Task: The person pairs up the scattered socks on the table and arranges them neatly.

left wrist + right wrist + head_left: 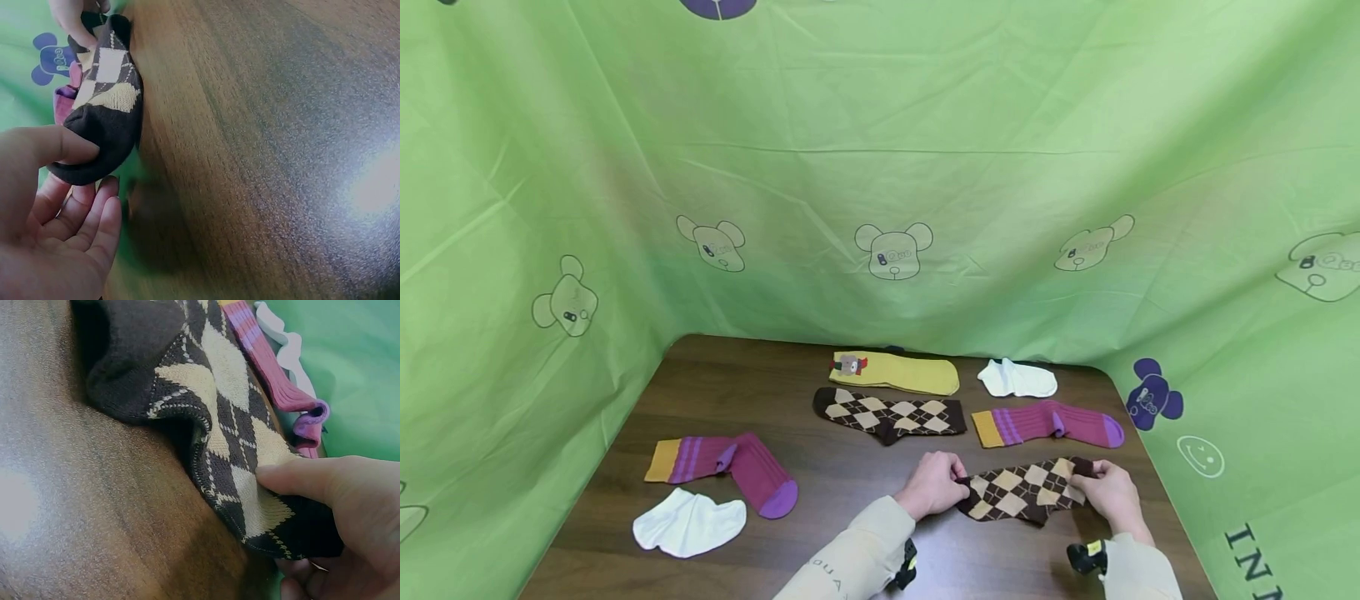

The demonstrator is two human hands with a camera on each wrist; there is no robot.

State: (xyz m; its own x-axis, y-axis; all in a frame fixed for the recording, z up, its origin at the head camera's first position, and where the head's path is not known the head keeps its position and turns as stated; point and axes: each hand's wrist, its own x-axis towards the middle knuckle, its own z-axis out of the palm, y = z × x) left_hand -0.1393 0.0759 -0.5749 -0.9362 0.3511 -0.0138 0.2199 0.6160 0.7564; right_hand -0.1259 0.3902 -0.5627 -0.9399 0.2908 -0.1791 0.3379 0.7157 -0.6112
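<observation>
A brown argyle sock [1018,492] with tan diamonds stretches between both hands near the front right of the table. My left hand [936,485] pinches its dark toe end; in the left wrist view the thumb lies on top of the dark toe [109,140], fingers beneath. At the other end, my right hand [1111,493] pinches the dark cuff, and in the right wrist view its thumb presses on a tan diamond [256,506]. Just behind lies a matching argyle sock [891,414], flat, toe to the left.
Beside that sock is a purple sock [1037,422] with a yellow cuff. Farther back lie a yellow sock [898,372] and a white sock [1018,379]. On the left rest another purple sock [722,467] and another white sock [688,523]. A green curtain [880,183] surrounds the wooden table [820,492].
</observation>
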